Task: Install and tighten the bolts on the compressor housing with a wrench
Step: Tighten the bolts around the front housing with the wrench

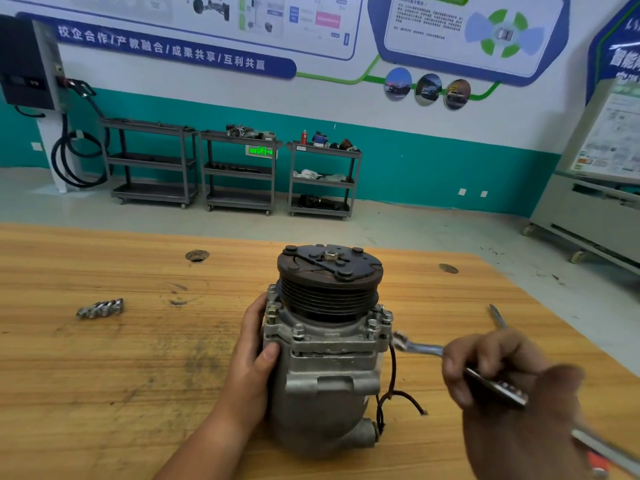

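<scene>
A grey metal compressor stands upright on the wooden table, its dark grooved pulley on top. Several bolts sit in the housing flange under the pulley. My left hand grips the housing's left side, thumb across the front edge. My right hand holds a silver open-end wrench, whose jaw lies just right of the flange's right corner bolt. Whether the jaw touches a bolt I cannot tell.
Several loose bolts lie in a row on the table's left part. A thin tool lies on the right of the table. Dark wires trail from the compressor's right side. Shelf carts stand along the far wall.
</scene>
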The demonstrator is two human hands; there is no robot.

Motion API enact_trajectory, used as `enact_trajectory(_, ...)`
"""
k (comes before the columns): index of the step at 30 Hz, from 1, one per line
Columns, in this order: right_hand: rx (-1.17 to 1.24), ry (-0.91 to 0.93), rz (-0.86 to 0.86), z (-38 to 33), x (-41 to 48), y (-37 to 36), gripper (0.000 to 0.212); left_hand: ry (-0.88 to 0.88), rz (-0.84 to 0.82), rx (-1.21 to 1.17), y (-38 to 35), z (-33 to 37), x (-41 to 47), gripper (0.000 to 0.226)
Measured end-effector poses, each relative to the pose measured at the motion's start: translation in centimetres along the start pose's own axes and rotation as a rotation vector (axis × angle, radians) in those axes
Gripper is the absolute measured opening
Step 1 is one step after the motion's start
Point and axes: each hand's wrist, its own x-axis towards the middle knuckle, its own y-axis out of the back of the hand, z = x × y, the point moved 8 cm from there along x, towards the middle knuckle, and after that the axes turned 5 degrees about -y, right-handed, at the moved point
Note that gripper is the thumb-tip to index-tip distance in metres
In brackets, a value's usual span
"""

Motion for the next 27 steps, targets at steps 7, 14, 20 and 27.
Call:
enact_trajectory(7, 0.573, -0.253, -0.224, 2.8, 6.9, 2.2, 0.061, 0.002, 0.0, -0.008, 0.1, -0.2, 0.0, 0.106)
enact_trajectory(14, 0.671, -0.57, -0.283, 8.7, 11.0, 0.7, 0.06, 0.019, -0.013, -0.018, -0.1, -0.2, 0.0, 0.107)
enact_trajectory(20, 0.795, -0.828, -0.525, 10.2, 10.5, -1.6, 0.05, -0.002, -0.02, 0.014, 0.0, -0.2, 0.0, 0.105)
enact_trajectory(27, 0.665, -1.008, -0.543, 10.5, 10.4, -2.2, 0.049, -0.016, -0.051, -0.008, -0.2, 0.3, 0.0, 0.106)
